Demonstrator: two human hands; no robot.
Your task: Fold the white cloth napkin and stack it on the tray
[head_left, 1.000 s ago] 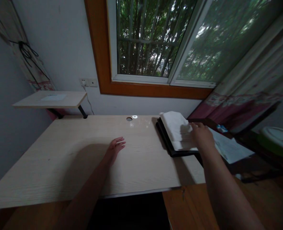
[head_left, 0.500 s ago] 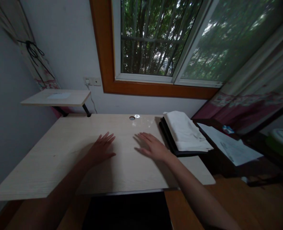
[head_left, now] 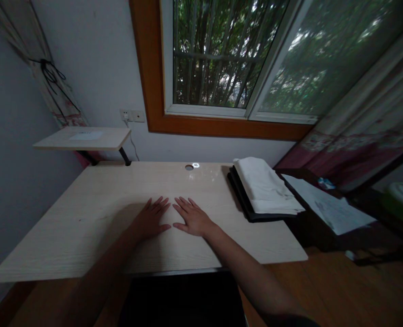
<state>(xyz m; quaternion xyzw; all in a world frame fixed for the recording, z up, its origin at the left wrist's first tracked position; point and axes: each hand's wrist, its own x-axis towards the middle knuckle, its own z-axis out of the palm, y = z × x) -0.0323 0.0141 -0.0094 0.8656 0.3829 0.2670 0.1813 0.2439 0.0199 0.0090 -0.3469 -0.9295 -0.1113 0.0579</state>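
My left hand (head_left: 151, 220) lies flat on the light wooden desk (head_left: 95, 213), fingers spread, holding nothing. Right beside it my right hand (head_left: 191, 218) also rests palm down with fingers stretched out, the two thumbs nearly touching. A folded white cloth (head_left: 264, 186) sits on a black tray (head_left: 244, 200) at the desk's right side, well clear of both hands.
A small raised shelf (head_left: 83, 138) stands at the desk's back left corner. A cable hole (head_left: 189, 167) is near the back edge. Papers (head_left: 327, 206) lie on a dark table to the right. A window and curtain fill the wall behind.
My right hand left the white cloth, swung left across the desk and settled flat beside my left hand. The left hand shifted slightly.
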